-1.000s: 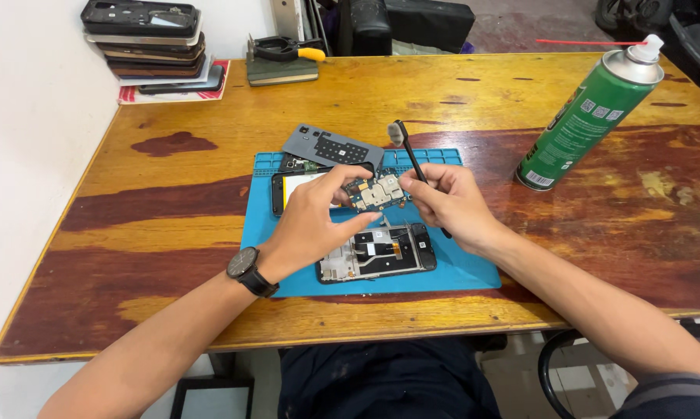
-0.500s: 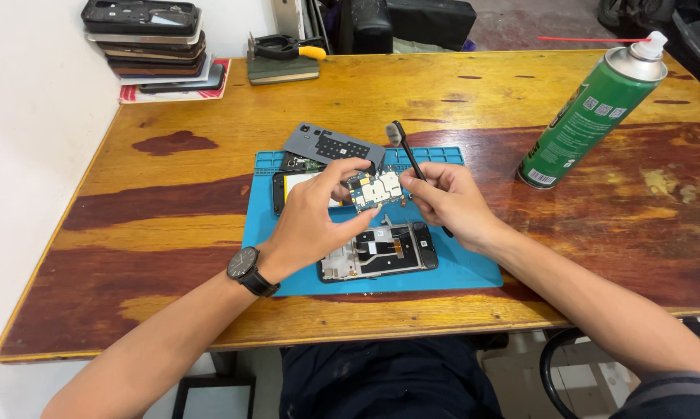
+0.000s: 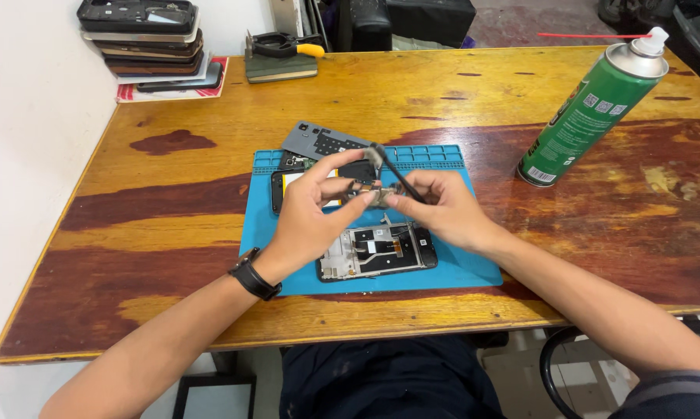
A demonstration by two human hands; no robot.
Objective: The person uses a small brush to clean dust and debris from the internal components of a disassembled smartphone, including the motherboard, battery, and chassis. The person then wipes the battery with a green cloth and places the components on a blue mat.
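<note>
My left hand [image 3: 313, 211] pinches a small circuit board [image 3: 375, 195] above a blue work mat [image 3: 474, 265]. My right hand [image 3: 441, 208] also touches the board and holds a thin dark brush [image 3: 387, 164] that angles up and away. Below both hands an opened phone frame [image 3: 377, 252] lies on the mat. Another opened phone with a yellow part [image 3: 288, 182] lies behind my left hand, and a grey back cover [image 3: 319, 143] rests at the mat's far edge. A black watch [image 3: 254, 278] is on my left wrist.
A green spray can [image 3: 589, 109] with a red straw stands at the right on the wooden table [image 3: 148, 225]. A stack of phones and covers [image 3: 150, 43] sits at the far left corner, with a dark box and yellow-handled tool [image 3: 282, 56] beside it.
The circuit board has been turned edge-on between my fingers and lowered slightly. Both hands have stayed above the mat.
</note>
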